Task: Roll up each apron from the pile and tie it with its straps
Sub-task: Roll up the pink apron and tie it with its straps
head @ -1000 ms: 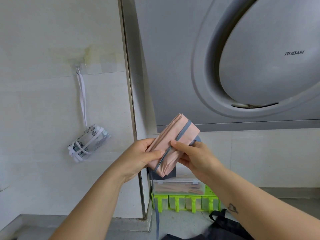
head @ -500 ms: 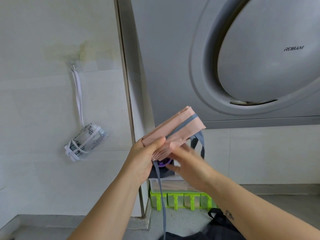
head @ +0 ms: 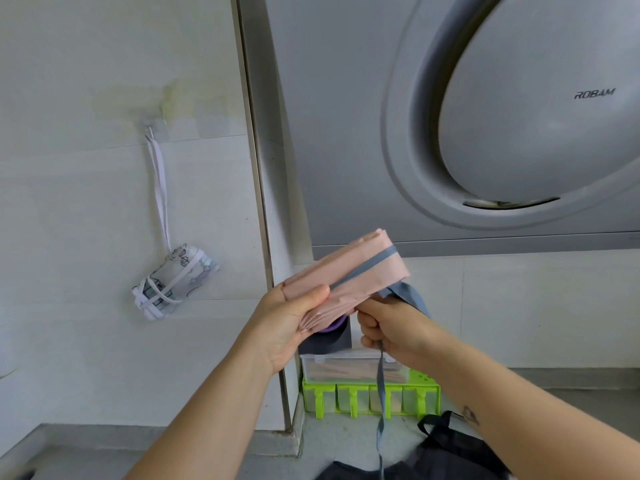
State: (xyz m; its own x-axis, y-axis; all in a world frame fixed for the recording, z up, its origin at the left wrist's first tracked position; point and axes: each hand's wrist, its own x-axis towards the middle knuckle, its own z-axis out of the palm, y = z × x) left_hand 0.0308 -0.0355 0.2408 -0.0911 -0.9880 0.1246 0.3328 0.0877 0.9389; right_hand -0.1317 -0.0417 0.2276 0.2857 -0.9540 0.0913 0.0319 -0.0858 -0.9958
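Our left hand (head: 287, 323) grips the rolled pink apron (head: 349, 275) up in the air, and our right hand (head: 388, 330) is curled tight on its gray strap (head: 367, 268) just below. If our thumb slips or we tug too hard, the roll may pop open.

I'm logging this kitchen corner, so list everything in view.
pink apron: one, pink, rolled, held up in front of the hood
strap: one, grey, across the roll, hanging below the right grip
patterned apron: one, white, rolled and tied, hanging from the hook on the left wall
hood: one, grey, upper right
rack: one, green, on the counter by the wall
box: one, clear, on the rack
black apron: one, black, on the counter, bottom edge
left grip: holds the pink apron's end
right grip: closed round the strap
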